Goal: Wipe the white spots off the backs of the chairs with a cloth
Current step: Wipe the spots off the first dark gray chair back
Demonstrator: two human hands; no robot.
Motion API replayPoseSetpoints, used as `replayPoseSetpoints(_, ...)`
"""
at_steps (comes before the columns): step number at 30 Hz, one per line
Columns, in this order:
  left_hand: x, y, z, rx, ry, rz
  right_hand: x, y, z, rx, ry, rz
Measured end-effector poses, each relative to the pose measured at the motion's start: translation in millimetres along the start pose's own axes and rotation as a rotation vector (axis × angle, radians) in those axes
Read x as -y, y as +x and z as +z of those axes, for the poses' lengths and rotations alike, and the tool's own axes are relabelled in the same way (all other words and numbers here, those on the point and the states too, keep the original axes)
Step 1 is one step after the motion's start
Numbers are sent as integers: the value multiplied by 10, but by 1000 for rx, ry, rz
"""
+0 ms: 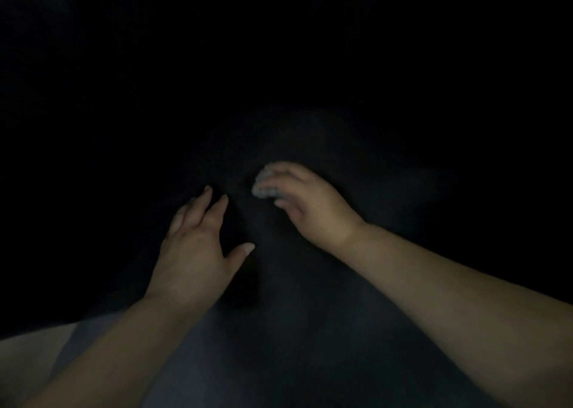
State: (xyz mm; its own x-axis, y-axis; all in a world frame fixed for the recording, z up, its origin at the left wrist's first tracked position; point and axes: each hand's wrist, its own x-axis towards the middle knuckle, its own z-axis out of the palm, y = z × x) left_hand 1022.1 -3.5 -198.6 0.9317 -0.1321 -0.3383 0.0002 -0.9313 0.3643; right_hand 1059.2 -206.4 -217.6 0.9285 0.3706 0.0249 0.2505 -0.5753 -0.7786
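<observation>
Head view: your right hand pinches a small pale cloth against the dark chair back, just past centre toward one o'clock. Your left hand lies flat, fingers spread, at seven o'clock. In this gloom you could miss spots.

My right hand pinches pale cloth against dark chair back; my left hand flat on chair back, just left of cloth.
</observation>
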Motion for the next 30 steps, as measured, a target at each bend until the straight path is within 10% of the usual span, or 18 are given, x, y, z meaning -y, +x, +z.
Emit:
replayPoseSetpoints(4, 109, -256, -2, 12, 1, -32, 123, -515, -88, 20, 72, -85)
replayPoseSetpoints(10, 229, -438, -40, 26, -25, -10, 15, -317, -242, -397, 44, 296)
replayPoseSetpoints(23, 467, -766, -5, 33, 40, 12, 476, -1403, 726, 155, -49, -123)
replayPoseSetpoints(30, 333, -1085, -308, 57, -17, -16, 750, -1643, 158, -250, 7, 270)
